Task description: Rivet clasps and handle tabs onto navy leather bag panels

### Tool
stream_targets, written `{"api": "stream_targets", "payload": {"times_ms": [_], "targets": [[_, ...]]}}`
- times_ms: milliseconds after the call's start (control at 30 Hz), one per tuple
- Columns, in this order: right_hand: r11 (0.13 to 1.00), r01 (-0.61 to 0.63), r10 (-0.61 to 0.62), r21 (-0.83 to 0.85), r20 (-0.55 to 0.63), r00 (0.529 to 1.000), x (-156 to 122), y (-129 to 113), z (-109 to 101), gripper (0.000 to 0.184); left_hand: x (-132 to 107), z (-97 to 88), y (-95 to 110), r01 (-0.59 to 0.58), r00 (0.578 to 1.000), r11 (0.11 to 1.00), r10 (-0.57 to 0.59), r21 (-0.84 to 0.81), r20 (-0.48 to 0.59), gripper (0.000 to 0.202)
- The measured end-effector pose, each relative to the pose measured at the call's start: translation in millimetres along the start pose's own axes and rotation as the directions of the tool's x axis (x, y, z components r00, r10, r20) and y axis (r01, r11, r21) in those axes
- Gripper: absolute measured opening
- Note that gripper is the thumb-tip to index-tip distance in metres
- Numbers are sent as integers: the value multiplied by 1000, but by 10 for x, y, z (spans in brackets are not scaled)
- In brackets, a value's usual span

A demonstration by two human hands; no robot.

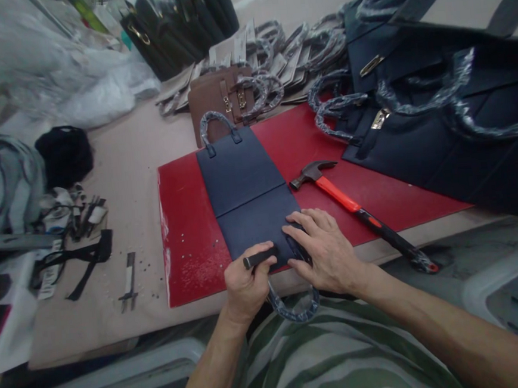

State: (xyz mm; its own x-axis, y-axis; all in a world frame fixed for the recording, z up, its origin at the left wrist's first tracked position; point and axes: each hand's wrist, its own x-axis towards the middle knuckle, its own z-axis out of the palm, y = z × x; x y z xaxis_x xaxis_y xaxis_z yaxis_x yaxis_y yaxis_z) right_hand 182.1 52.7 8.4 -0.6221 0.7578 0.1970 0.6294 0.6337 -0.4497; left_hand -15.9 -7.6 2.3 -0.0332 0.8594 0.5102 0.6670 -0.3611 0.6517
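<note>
A flat navy bag panel (247, 189) with a wrapped handle at each end lies on a red cutting mat (190, 235). My left hand (246, 284) is closed round a short black cylindrical tool (260, 258) at the panel's near edge. My right hand (326, 248) lies flat, fingers spread, pressing the panel's near right corner. The near handle (295, 311) hangs over the table edge below both hands.
A hammer with an orange and black grip (354, 207) lies on the mat to the right. Finished navy bags (436, 114) are piled at the right, a brown bag (220, 98) and wrapped handles behind. Straps, scraps and a small metal tool (129, 282) lie at the left.
</note>
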Motion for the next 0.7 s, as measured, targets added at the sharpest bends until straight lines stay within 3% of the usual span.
{"api": "stream_targets", "payload": {"times_ms": [233, 500, 700], "targets": [[1000, -6, 6, 9, 6, 1000, -1, 9, -1, 53, -2, 10, 7, -26, 1000, 999, 25, 28, 10, 8], [1000, -3, 3, 15, 9, 1000, -12, 15, -4, 54, -23, 27, 2, 33, 999, 998, -32, 52, -10, 10], [1000, 3, -3, 19, 2, 1000, -12, 15, -9, 54, -10, 37, -7, -17, 1000, 998, 17, 54, 7, 8]]}}
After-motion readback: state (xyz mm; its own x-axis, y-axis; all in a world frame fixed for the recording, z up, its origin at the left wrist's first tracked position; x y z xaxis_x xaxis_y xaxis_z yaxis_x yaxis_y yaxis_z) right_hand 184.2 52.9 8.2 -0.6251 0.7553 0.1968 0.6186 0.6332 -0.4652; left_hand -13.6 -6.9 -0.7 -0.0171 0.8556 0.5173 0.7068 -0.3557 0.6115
